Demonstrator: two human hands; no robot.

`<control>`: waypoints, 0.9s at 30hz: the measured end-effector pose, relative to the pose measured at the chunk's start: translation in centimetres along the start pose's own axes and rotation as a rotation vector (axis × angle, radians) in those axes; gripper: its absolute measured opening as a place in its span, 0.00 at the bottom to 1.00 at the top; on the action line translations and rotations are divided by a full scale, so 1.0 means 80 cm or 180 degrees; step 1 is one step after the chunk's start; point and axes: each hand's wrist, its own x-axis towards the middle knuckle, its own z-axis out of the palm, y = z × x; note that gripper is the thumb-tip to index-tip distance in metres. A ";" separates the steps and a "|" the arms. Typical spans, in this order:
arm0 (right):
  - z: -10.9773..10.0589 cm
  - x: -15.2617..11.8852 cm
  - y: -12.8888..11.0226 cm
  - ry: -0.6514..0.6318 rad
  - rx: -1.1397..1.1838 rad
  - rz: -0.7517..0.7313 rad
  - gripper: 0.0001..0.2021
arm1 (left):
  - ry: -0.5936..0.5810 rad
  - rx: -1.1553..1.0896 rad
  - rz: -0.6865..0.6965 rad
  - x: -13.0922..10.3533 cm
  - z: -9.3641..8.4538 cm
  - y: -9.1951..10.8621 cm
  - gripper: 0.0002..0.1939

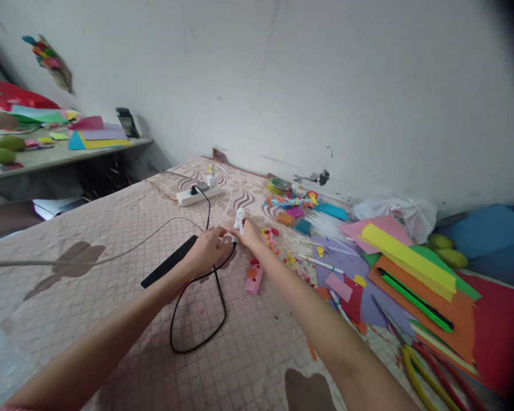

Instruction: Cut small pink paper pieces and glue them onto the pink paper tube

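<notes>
white glue gun [239, 219] upright, pinched between both hands' fingers [228, 231]

A small white device [239, 220] is gripped upright in the right hand [249, 233], with the left hand [209, 249] closed beside it. A black cable [205, 308] is looped on the pink quilted surface [111, 228]. A black slab [169, 262] is laid under the left wrist. Coloured paper sheets [411, 268] are scattered to the right.

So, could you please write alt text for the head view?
Both hands meet over a pink quilted surface: the left hand and right hand hold a small white tool with a black cord. Coloured paper sheets lie right.
</notes>
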 end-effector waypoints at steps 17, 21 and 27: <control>-0.101 -0.097 0.105 0.0134 0.0045 -0.1164 0.10 | -0.0535 -0.0679 -0.0099 -0.009 0.029 0.045 0.10; -0.093 -0.115 0.107 0.0111 -0.0269 -0.1529 0.13 | -0.0663 -0.0545 -0.0052 0.002 0.043 0.052 0.11; -0.088 -0.120 0.102 0.0040 -0.0541 -0.1788 0.19 | -0.0571 -0.0339 -0.0009 0.007 0.051 0.047 0.10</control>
